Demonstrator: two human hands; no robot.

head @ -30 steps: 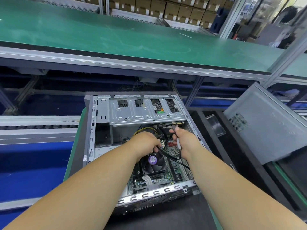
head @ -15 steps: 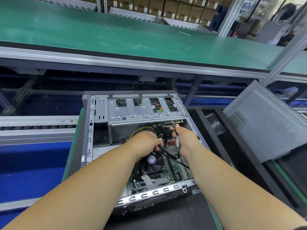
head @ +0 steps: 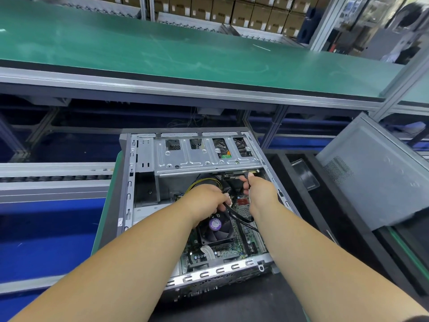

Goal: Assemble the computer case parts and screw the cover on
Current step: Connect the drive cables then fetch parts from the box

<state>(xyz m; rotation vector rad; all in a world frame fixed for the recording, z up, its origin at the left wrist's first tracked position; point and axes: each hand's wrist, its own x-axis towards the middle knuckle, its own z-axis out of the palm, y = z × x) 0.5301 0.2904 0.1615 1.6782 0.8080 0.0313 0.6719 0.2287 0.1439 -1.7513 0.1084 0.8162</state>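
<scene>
An open computer case [head: 139,159] lies on its side in front of me, its motherboard and a fan with a purple label [head: 214,224] exposed. Both hands are inside it. My left hand [head: 204,201] grips a black cable [head: 239,217] above the fan. My right hand [head: 260,194] pinches the cable's connector end just below the metal drive cage [head: 204,156]. Yellow wires [head: 204,181] run behind my left hand. The grey side cover [head: 376,173] leans tilted at the right, apart from the case.
The case rests on a black mat [head: 232,307] over a green-edged pallet. A black tray with a clear plastic dish [head: 304,175] sits to the right. A long green workbench [head: 185,54] runs across the back, with stacked cardboard boxes [head: 232,12] behind. A roller conveyor [head: 53,177] lies left.
Both hands have shifted a little farther into the case toward the drive cage, still holding the black cable. The right hand's connector end now sits nearer the cage edge.
</scene>
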